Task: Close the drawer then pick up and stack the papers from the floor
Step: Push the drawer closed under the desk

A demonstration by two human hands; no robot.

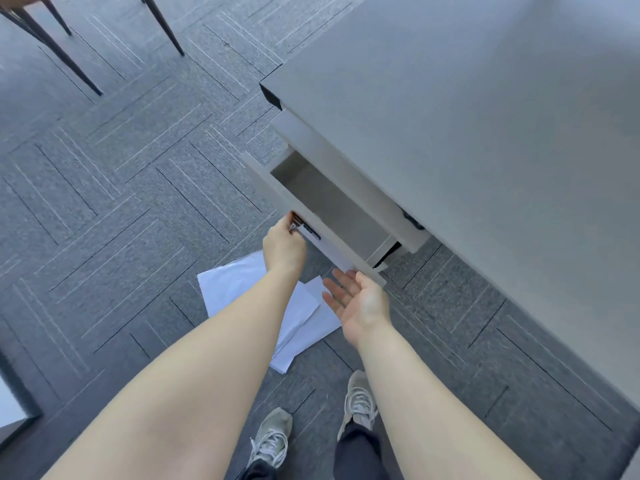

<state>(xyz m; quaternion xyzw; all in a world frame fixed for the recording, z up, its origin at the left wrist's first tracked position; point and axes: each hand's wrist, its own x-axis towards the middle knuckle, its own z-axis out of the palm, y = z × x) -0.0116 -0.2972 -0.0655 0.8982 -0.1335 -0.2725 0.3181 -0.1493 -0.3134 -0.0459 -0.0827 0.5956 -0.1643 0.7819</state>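
Observation:
A grey drawer [266,181] stands pulled out from under the grey desk [467,116], and its inside looks empty. My left hand [284,245] is at the drawer's front panel, fingers curled around a small dark and metal fitting on it. My right hand [360,299] is open, palm up, fingers touching the lower end of the drawer front. Several white papers [239,289] lie overlapping on the carpet below my hands, partly hidden by my left forearm.
Dark chair legs [52,46] stand at the top left. My two feet in grey sneakers [358,403] are on the grey patterned carpet [121,202] just below the papers. A pale object edge [10,403] shows at the lower left.

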